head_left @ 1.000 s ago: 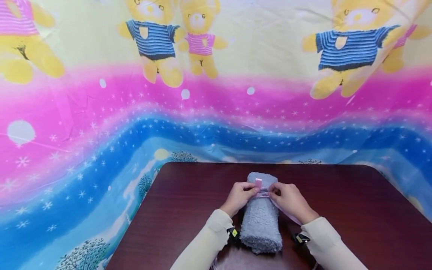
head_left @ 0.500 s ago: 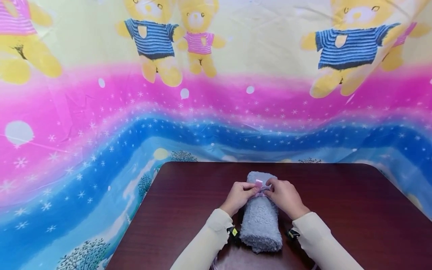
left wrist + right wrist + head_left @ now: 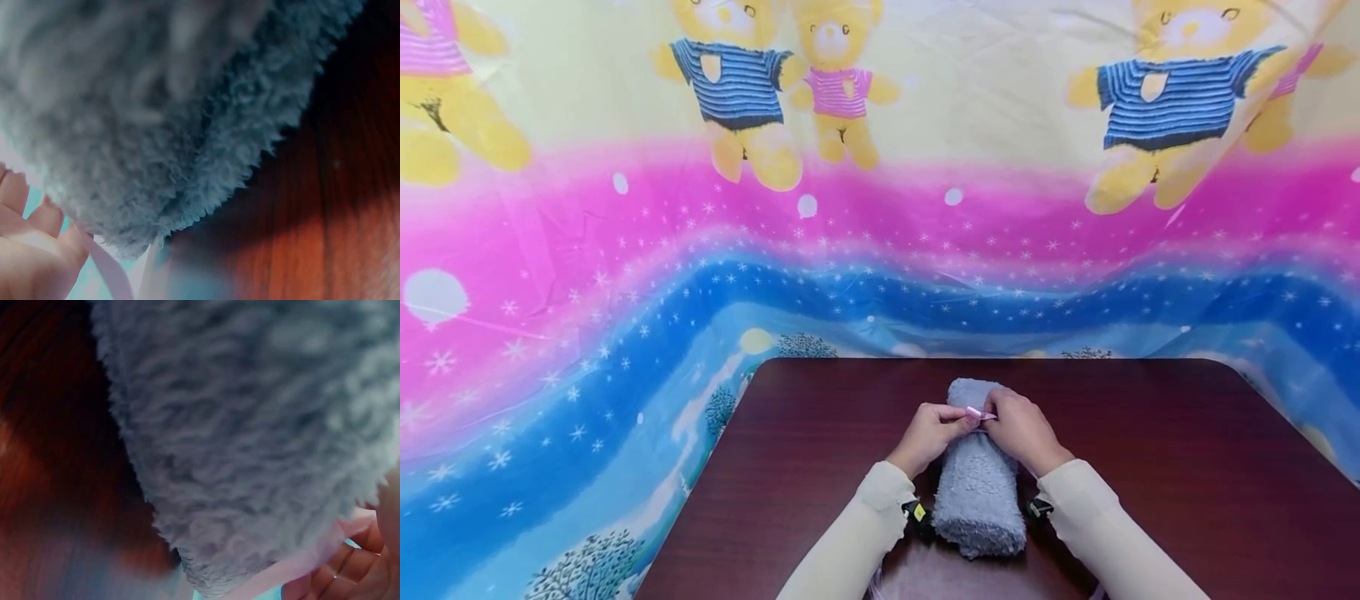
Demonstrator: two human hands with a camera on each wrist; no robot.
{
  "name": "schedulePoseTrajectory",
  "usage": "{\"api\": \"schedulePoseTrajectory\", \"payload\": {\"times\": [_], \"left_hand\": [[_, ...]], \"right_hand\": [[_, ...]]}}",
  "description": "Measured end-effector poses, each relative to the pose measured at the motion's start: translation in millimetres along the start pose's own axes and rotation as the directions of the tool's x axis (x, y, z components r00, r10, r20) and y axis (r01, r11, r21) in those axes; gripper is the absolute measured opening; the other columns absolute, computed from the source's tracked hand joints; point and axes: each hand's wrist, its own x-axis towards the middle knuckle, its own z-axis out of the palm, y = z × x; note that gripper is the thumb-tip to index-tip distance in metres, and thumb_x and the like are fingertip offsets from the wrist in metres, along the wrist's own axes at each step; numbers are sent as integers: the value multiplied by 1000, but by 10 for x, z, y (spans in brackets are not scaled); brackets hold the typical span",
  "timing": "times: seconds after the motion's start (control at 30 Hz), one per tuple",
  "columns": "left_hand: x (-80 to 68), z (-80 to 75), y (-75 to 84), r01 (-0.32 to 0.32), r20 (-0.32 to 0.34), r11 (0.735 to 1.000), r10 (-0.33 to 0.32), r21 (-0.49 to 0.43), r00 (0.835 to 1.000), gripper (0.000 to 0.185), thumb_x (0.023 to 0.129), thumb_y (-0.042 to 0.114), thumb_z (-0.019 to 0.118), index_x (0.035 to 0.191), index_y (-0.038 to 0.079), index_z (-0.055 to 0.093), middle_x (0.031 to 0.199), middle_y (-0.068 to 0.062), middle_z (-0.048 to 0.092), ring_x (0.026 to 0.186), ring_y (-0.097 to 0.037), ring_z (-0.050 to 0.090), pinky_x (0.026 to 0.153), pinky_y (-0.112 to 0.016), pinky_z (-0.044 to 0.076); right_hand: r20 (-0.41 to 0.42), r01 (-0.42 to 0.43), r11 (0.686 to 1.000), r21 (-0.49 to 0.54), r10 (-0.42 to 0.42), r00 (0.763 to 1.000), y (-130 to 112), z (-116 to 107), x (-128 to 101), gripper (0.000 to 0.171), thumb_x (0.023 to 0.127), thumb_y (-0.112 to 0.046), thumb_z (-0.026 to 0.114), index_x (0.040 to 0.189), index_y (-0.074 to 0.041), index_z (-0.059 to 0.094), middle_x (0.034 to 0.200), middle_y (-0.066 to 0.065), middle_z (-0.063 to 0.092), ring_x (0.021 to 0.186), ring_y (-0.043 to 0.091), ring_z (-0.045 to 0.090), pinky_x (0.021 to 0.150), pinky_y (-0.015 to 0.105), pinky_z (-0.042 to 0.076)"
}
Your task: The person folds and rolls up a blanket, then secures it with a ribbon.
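Head view first: a rolled grey fleecy towel (image 3: 979,479) lies lengthwise on the dark reddish-brown wooden table (image 3: 1150,467), its near end towards the person and its far end towards the table's back edge. Both hands meet over the roll's far half. On the left, the left hand (image 3: 931,435) comes in from the roll's left side, its fingers curled and its thumb and fingertips pinching a narrow pale pink satin ribbon (image 3: 978,413) — the ribbon crosses the top of the roll just where the two hands touch. On the right, the right hand (image 3: 1021,432) lies across the roll's right shoulder, fingers bent, pinching the same ribbon from the other side, so the pink bit showing sits between the two sets of fingertips and above the towel. Cream long sleeves (image 3: 857,542) cover both forearms, which flank the roll's near half. Left wrist view shows the towel's shaggy pile (image 3: 156,112) filling most of the frame above the table, with curled fingers (image 3: 37,231) at the lower left and a strip of ribbon (image 3: 109,269) running down beside them. Right wrist view shows the pile (image 3: 250,425) again, the ribbon (image 3: 294,565) passing under its edge — bent fingers (image 3: 356,565) close round it at the lower right. Behind the table hangs a bright printed cloth with yellow teddy bears (image 3: 737,92).
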Motion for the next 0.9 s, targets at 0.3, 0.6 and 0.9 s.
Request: {"api": "schedulePoseTrajectory", "payload": {"times": [0.3, 0.6, 0.9], "left_hand": [[2, -15, -36, -34, 11, 999, 34, 16, 999, 20, 89, 6, 71, 103, -8, 72, 99, -13, 72, 89, -9, 65, 75, -24, 53], [-41, -20, 100, 30, -7, 998, -30, 57, 1000, 18, 90, 1, 68, 104, -11, 71, 102, -18, 70, 88, -8, 62, 73, -22, 51], [-16, -39, 25, 28, 11, 999, -28, 30, 1000, 19, 89, 4, 70, 103, -9, 72, 98, -12, 71, 86, -9, 63, 73, -24, 52]], "right_hand": [[16, 64, 997, -50, -63, 998, 41, 80, -22, 8, 93, -8, 59, 97, -12, 53, 73, 2, 56, 59, 17, 49, 57, 38, 45], [115, 0, 938, 347, -43, 992, 115, 29, -28, 25, 82, -4, 70, 103, -11, 58, 90, 4, 61, 75, 19, 53, 65, 34, 45], [323, -276, 664, 695, 54, 945, 141, -105, 105, 40, 97, -18, 57, 131, 2, 49, 123, 18, 56, 107, 28, 54, 90, 43, 42]]}}
